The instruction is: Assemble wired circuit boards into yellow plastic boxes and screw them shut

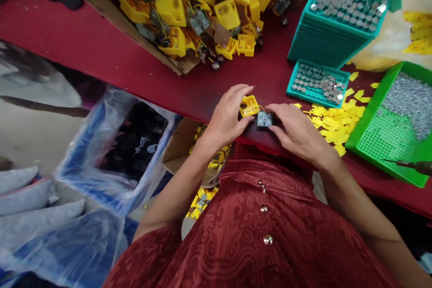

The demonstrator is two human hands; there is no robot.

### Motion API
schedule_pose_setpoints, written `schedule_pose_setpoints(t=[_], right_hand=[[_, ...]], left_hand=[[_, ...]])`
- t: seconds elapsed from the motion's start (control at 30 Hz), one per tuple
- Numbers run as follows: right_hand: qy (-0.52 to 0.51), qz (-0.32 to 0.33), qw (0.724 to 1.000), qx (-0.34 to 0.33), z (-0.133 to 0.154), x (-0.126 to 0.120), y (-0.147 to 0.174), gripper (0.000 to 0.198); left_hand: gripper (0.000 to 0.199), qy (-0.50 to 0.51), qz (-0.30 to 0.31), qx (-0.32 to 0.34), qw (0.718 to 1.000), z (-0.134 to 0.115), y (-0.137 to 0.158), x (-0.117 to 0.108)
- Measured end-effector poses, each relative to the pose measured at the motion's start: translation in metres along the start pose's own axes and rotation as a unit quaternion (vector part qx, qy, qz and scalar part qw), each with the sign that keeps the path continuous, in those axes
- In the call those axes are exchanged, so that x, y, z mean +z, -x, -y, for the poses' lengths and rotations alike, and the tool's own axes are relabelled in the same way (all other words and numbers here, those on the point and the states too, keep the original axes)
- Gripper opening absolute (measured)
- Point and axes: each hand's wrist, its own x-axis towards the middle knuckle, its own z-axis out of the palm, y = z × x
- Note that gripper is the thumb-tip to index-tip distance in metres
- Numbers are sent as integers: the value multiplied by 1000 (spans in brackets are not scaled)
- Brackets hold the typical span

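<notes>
Yellow case [249,107] btwn L fingers [245,122], grey pc [264,119] btwn R fingers [278,108]

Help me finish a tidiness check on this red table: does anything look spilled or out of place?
Loose yellow plastic pieces lie strewn across the red tabletop between the small teal tray and the green basket, uncontained, unlike the silver discs in that tray. I can't tell whether that's deliberate.

Small case [249,106] bright yellow, small block [265,119] grey. Desk [87,45] deep red. Tray stack [324,40] teal, discs [351,4] silvery. Loose flat pieces [332,122] yellow. Basket [371,110] bright green — metal bits [410,99] silver-grey. Shirt [229,238] dark red with tone-on-tone swirls — buttons [263,209] shiny silver.
</notes>
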Motion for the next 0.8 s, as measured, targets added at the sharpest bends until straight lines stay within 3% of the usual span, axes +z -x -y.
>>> schedule_pose_setpoints(t=[0.13,0.27,0.4,0.53,0.67,0.73,0.8], right_hand=[[30,11,999,-7,1,-1,-2,32],[40,-52,998,7,10,-3,-15,24],[44,-104,993,-39,20,6,-33,26],[86,-103,991,-11,24,19,-50,25],[97,-112,989,4,22,20,-53,29],[67,-129,989,0,19,15,-50,28],[13,-142,990,7,15,9,-46,24]], left_hand=[[74,-26,-3,-44,999,8,8,0],[55,-43,-5,-61,997,4,8,-4],[46,-36,-24,-69,997,-15,3,-7],[41,-7,-39,-72,997,-32,-3,-3],[55,108,-30,-99,989,-33,-9,3],[58,267,12,-157,951,-31,-13,2],[46,441,63,-223,867,-31,-17,-2]])
